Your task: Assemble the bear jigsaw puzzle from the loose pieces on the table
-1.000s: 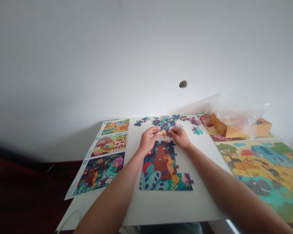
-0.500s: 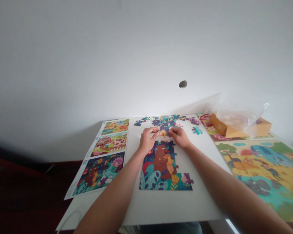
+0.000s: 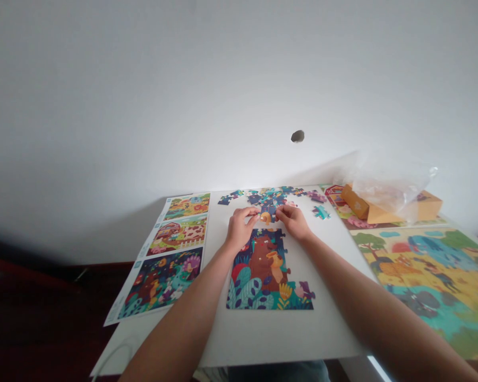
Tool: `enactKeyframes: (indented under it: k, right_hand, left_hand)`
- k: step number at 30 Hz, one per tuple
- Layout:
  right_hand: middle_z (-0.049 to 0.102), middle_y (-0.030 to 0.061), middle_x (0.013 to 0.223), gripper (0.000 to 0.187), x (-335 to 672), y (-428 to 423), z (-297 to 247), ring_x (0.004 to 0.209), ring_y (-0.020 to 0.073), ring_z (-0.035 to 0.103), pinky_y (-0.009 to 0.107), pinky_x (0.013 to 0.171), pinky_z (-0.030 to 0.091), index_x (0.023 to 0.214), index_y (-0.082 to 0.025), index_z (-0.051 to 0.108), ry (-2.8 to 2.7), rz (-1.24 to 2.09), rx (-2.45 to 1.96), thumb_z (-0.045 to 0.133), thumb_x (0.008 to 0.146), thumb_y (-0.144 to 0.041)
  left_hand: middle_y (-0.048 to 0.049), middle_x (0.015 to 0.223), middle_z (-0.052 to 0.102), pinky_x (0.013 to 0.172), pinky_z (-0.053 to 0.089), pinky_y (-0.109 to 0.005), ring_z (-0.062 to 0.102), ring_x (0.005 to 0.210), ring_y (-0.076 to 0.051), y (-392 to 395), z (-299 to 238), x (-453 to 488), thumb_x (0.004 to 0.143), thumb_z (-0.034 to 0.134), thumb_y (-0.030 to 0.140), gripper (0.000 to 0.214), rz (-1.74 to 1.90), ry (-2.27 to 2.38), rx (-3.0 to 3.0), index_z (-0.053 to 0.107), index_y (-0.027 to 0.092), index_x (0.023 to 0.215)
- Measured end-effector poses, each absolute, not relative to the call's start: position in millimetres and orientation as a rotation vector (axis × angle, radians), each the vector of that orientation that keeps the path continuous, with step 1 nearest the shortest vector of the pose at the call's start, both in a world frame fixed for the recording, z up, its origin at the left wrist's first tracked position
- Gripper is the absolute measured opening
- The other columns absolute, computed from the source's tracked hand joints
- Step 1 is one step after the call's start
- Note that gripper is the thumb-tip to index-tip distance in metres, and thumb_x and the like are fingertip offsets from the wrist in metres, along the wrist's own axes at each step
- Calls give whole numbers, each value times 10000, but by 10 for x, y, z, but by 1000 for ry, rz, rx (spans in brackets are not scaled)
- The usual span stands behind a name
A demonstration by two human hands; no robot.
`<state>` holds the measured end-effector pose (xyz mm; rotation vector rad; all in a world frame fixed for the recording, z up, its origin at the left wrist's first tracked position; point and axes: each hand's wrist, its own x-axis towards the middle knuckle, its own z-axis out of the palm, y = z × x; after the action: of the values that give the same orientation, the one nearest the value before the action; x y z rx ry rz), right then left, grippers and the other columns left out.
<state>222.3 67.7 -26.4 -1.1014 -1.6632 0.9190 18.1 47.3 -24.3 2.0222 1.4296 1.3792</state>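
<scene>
Inward slanted both forearms (image 3: pixel 195 302) from the frame's bottom edge, the partly joined bear puzzle (image 3: pixel 263 268) lying between them at lower centre. Just above it, the left hand (image 3: pixel 241 227) and right hand (image 3: pixel 296 223) faced each other, thumbs and forefingers pinching opposite sides of a small puzzle section (image 3: pixel 268 213), dark blue around a yellow-orange shape, just below mid-frame.

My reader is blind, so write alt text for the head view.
A person's left hand and right hand hold a blue-and-orange puzzle part beyond a partly assembled bear puzzle on a white table. Loose pieces lie behind; a printed sheet lies left, an animal picture right.
</scene>
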Motion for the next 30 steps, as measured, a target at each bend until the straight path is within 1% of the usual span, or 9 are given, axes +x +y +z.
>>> enactKeyframes:
  k: [16,23,27,30]
  right_hand:
    - [534,-15,603,334,2214,662,-233,582,128,456,263,608,369,638,-190,568,-1677,911,-1133,524,842,-451]
    - [564,0,620,388,2220,634,-185,610,142,480,269,610,370,648,-187,589,-1597,950,-1141,552,825,-530]
    - [570,0,622,396,2215,636,-193,609,141,480,266,604,368,669,-189,590,-1565,957,-1144,553,825,-552]
    - [601,9,655,394,2214,646,-215,630,146,506,268,622,386,692,-186,603,-1561,963,-1133,564,822,-556]
  left_hand:
    - [-43,986,732,913,542,-338,686,909,-173,485,-269,162,858,648,168,162,1371,1417,2057,721,217,994]
    - [-43,964,729,904,543,-333,690,894,-171,489,-269,166,856,661,184,148,1380,1411,2041,718,215,989]
    - [-35,964,734,906,539,-331,686,917,-176,489,-282,170,861,660,201,151,1372,1407,2066,720,224,997]
    - [-27,965,737,913,535,-338,682,932,-182,484,-288,175,862,660,209,155,1349,1413,2089,721,238,1001]
